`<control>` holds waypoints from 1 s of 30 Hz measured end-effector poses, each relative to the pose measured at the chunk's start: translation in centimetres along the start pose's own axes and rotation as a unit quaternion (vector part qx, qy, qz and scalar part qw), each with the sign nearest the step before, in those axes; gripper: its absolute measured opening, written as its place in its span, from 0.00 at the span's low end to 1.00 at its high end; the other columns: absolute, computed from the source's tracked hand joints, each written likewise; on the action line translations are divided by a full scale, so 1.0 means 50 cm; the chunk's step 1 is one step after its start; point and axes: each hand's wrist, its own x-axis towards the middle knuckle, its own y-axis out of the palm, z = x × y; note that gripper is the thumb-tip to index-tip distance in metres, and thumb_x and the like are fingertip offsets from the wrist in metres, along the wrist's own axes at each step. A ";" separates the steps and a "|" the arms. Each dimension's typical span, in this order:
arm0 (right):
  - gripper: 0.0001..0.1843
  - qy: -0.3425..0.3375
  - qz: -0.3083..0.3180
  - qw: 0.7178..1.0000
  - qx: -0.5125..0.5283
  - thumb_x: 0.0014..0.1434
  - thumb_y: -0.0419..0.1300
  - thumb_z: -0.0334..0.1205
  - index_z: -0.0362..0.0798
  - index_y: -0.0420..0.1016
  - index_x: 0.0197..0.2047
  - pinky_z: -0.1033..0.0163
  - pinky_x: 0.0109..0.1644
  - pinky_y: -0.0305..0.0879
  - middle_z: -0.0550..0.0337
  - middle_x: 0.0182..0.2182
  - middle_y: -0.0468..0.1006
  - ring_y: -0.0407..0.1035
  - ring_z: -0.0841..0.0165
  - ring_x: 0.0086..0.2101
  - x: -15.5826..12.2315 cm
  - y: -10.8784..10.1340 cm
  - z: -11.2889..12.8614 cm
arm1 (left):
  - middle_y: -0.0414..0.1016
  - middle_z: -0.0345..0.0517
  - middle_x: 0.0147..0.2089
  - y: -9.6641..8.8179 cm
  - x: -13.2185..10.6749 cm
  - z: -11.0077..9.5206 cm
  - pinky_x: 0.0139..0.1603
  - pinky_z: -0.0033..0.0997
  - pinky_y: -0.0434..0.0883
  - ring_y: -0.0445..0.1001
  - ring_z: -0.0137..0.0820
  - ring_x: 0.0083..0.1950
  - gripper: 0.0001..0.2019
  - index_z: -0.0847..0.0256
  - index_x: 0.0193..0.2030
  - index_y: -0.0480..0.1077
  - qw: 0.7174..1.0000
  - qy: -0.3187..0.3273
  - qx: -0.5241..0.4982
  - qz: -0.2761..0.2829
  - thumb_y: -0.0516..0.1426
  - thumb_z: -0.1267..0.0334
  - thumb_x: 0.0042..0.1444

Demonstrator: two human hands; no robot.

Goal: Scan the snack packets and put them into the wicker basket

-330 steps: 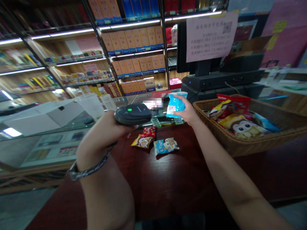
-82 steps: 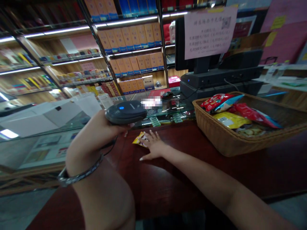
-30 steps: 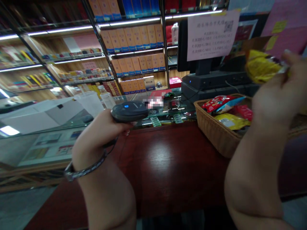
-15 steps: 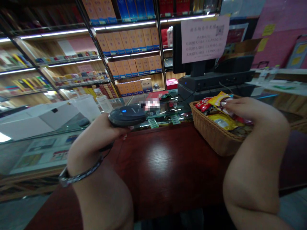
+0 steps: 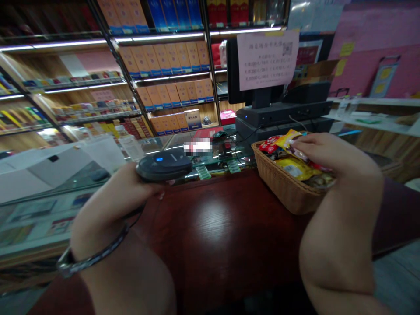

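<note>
Glossy dark red table (image 5: 210,249). Left hand (image 5: 129,183) grips a scanner (image 5: 164,166) near the far left: long axis left-right, free end pointing right. Right hand (image 5: 323,152) pinches a yellow packet (image 5: 288,138) at the basket (image 5: 281,192), far right; packet's axis looks far-left to near-right, near end partly hidden. I'd lower it flat before letting go.

The pink sheet (image 5: 266,65) on the monitor (image 5: 233,72) shows Chinese lines including "200元" and "500元".
</note>
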 end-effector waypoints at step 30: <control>0.13 -0.365 0.021 0.922 0.129 0.51 0.58 0.30 0.44 0.62 0.18 0.31 0.69 0.21 0.75 0.73 0.44 0.28 0.50 0.72 -0.003 0.285 0.235 | 0.85 0.43 0.34 -0.015 -0.042 -0.006 0.40 0.40 0.79 0.80 0.41 0.34 0.14 0.57 0.38 0.81 0.994 -0.020 -0.014 -0.106 0.63 0.56 0.46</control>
